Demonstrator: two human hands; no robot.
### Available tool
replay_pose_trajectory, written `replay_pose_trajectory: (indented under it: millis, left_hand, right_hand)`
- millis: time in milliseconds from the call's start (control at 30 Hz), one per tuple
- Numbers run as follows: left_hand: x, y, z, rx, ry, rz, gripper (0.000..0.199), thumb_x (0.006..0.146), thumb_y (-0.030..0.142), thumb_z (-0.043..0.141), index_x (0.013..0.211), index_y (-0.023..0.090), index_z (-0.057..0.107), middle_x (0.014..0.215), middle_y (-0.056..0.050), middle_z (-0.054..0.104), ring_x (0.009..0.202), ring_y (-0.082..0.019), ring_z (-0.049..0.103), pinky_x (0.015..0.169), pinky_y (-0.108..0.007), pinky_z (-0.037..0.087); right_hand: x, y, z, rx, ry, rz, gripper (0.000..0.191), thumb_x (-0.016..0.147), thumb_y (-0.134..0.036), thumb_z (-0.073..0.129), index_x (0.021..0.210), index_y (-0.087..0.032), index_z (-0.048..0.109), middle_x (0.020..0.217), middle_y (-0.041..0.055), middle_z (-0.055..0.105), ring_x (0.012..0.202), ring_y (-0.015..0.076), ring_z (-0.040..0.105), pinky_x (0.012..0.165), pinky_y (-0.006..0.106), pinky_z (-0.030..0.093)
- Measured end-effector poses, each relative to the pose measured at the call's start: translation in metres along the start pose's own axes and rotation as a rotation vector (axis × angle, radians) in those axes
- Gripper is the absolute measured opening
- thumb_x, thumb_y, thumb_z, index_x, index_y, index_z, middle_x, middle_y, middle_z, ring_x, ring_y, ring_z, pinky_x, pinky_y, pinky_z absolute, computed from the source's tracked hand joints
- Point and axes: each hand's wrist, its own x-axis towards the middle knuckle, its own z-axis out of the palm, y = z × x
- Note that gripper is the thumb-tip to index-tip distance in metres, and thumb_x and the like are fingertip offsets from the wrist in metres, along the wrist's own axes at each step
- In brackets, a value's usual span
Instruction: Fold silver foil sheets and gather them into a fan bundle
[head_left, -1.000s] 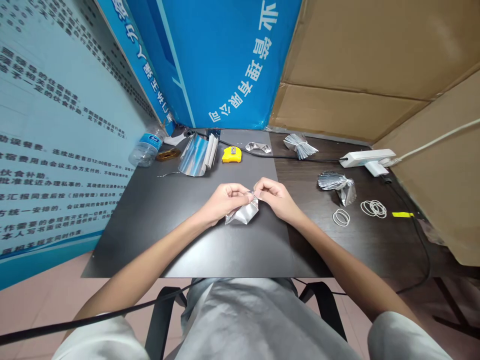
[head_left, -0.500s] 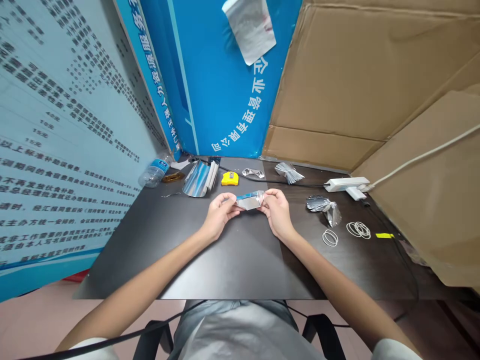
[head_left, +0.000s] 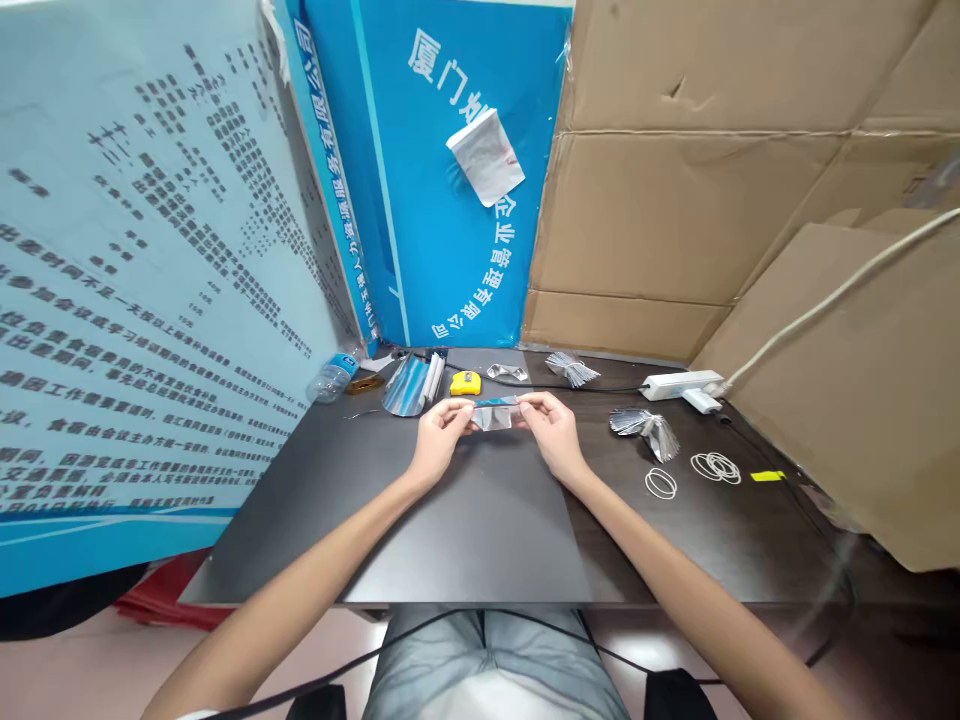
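Observation:
A small shiny silver foil piece [head_left: 495, 416] with a blue reflection along its top edge is stretched between my hands above the dark table. My left hand [head_left: 441, 436] pinches its left end between thumb and fingers. The right end is pinched by my right hand [head_left: 550, 432]. Just behind the foil sits a yellow tape measure [head_left: 465, 383]. Beyond it lies a twisted silver foil piece [head_left: 508, 372]. A curved, reflective foil stack [head_left: 409, 386] rests to the left of the tape measure.
Bundled foil strips [head_left: 571, 369] and a second bundle [head_left: 646, 431] lie right of my hands, near white rings [head_left: 715, 467]. Farther right are a white power strip [head_left: 683, 384] and a yellow strip [head_left: 767, 476]. A plastic bottle [head_left: 331, 379] stands at the back left.
The view has tilted upward, showing more of the panels. The foil between my hands now shows a folded lower part and a narrower blue band on top. Both hands still grip it.

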Motion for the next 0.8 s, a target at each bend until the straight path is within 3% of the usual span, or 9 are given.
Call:
replay_pose_trajectory:
  millis: [67, 167, 233, 300, 333, 433, 500, 600, 800]
  left_hand:
    - [0.003, 0.004, -0.006, 0.023, -0.027, 0.028, 0.049, 0.081, 0.058, 0.086, 0.106, 0.016, 0.079, 0.097, -0.008, 0.082, 0.083, -0.018, 0.075, 0.082, -0.028, 0.06]
    - [0.009, 0.009, -0.016, 0.055, -0.1, 0.052, 0.052, 0.076, 0.054, 0.091, 0.108, 0.015, 0.082, 0.105, -0.012, 0.083, 0.085, -0.021, 0.076, 0.086, -0.032, 0.062]
    - [0.014, 0.011, -0.022, 0.077, -0.149, 0.062, 0.062, 0.077, 0.052, 0.092, 0.125, 0.015, 0.077, 0.103, -0.012, 0.084, 0.086, -0.022, 0.077, 0.087, -0.034, 0.062]
    - [0.018, 0.01, -0.028, 0.141, -0.22, 0.064, 0.071, 0.081, 0.051, 0.089, 0.139, 0.015, 0.069, 0.099, -0.011, 0.084, 0.089, -0.022, 0.078, 0.087, -0.032, 0.061]
    - [0.019, 0.009, -0.03, 0.189, -0.262, 0.059, 0.067, 0.083, 0.051, 0.088, 0.137, 0.015, 0.069, 0.098, -0.011, 0.084, 0.091, -0.022, 0.078, 0.086, -0.031, 0.06]
    - [0.018, 0.004, -0.031, 0.283, -0.342, 0.02, 0.045, 0.083, 0.054, 0.087, 0.104, 0.016, 0.073, 0.095, -0.013, 0.084, 0.09, -0.023, 0.08, 0.078, -0.028, 0.058]
    - [0.016, 0.0, -0.028, 0.27, -0.343, -0.01, 0.047, 0.086, 0.06, 0.082, 0.099, 0.017, 0.066, 0.09, -0.012, 0.083, 0.083, -0.022, 0.08, 0.072, -0.026, 0.057]
    - [0.013, -0.004, -0.021, 0.209, -0.319, -0.037, 0.054, 0.087, 0.066, 0.079, 0.106, 0.02, 0.057, 0.087, -0.01, 0.083, 0.076, -0.02, 0.08, 0.069, -0.025, 0.058]
    - [0.008, -0.002, -0.011, 0.094, -0.258, 0.007, 0.051, 0.082, 0.055, 0.086, 0.105, 0.019, 0.059, 0.075, -0.004, 0.079, 0.067, -0.017, 0.077, 0.065, -0.023, 0.058]
  right_hand:
    - [0.004, -0.002, -0.006, -0.018, -0.049, -0.002, 0.044, 0.074, -0.055, 0.085, 0.096, -0.02, 0.073, 0.09, 0.0066, 0.078, 0.081, 0.0194, 0.073, 0.076, 0.033, 0.061]
    - [0.011, -0.002, -0.016, -0.044, -0.126, 0.01, 0.053, 0.071, -0.052, 0.089, 0.109, -0.02, 0.071, 0.085, 0.0043, 0.079, 0.078, 0.0189, 0.073, 0.075, 0.033, 0.062]
    - [0.015, 0.0, -0.022, -0.088, -0.191, 0.017, 0.054, 0.072, -0.05, 0.088, 0.114, -0.02, 0.071, 0.085, 0.0033, 0.08, 0.076, 0.0172, 0.073, 0.077, 0.032, 0.061]
    - [0.017, 0.002, -0.025, -0.13, -0.233, 0.016, 0.046, 0.072, -0.048, 0.088, 0.104, -0.018, 0.073, 0.086, 0.0034, 0.079, 0.076, 0.0155, 0.072, 0.078, 0.031, 0.06]
    - [0.018, 0.003, -0.026, -0.139, -0.237, 0.014, 0.041, 0.072, -0.047, 0.088, 0.097, -0.018, 0.074, 0.086, 0.0032, 0.078, 0.076, 0.015, 0.072, 0.077, 0.03, 0.06]
    - [0.018, 0.006, -0.026, -0.128, -0.228, 0.028, 0.038, 0.07, -0.046, 0.088, 0.088, -0.018, 0.07, 0.08, 0.0005, 0.074, 0.074, 0.0137, 0.071, 0.073, 0.027, 0.059]
    - [0.017, 0.006, -0.025, -0.119, -0.241, 0.059, 0.04, 0.072, -0.048, 0.086, 0.09, -0.019, 0.066, 0.076, -0.0004, 0.072, 0.071, 0.0138, 0.072, 0.07, 0.026, 0.058]
    - [0.015, 0.003, -0.023, -0.119, -0.274, 0.104, 0.043, 0.076, -0.051, 0.083, 0.096, -0.021, 0.061, 0.073, 0.0003, 0.074, 0.07, 0.0157, 0.075, 0.067, 0.026, 0.059]
    - [0.01, 0.001, -0.019, -0.103, -0.325, 0.064, 0.046, 0.078, -0.054, 0.083, 0.099, -0.022, 0.059, 0.071, -0.0001, 0.075, 0.069, 0.0152, 0.076, 0.067, 0.025, 0.059]
